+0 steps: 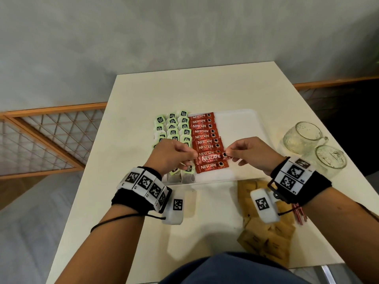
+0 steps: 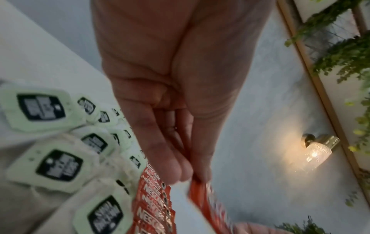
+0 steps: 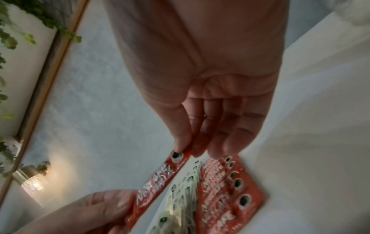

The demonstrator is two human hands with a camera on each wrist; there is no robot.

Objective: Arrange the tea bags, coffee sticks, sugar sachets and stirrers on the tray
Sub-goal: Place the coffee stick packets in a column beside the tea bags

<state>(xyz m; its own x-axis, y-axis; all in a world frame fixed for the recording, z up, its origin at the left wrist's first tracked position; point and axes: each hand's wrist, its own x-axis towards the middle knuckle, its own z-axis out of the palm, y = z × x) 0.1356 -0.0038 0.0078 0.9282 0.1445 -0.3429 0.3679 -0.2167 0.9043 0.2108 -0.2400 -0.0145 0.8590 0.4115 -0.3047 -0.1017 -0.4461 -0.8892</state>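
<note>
A red coffee stick [image 1: 211, 157] hangs just above the white tray [image 1: 246, 124], held by both ends. My left hand [image 1: 191, 158] pinches its left end [image 2: 198, 191]; my right hand [image 1: 228, 155] pinches its right end [image 3: 176, 159]. Below it lies a column of red coffee sticks [image 1: 204, 136] on the tray, with another stick [image 1: 211, 167] nearest me. Rows of green-tagged tea bags [image 1: 174, 128] fill the tray's left part. Brown sugar sachets [image 1: 264, 236] lie in a heap on the table at the near right. Red stirrers [image 1: 299, 214] peek out under my right wrist.
Two glass mugs [image 1: 303, 138] [image 1: 329, 159] stand on the table right of the tray. The tray's right half [image 1: 242, 128] is bare. The white table [image 1: 143, 95] ends near a wooden lattice rail [image 1: 41, 140] on the left.
</note>
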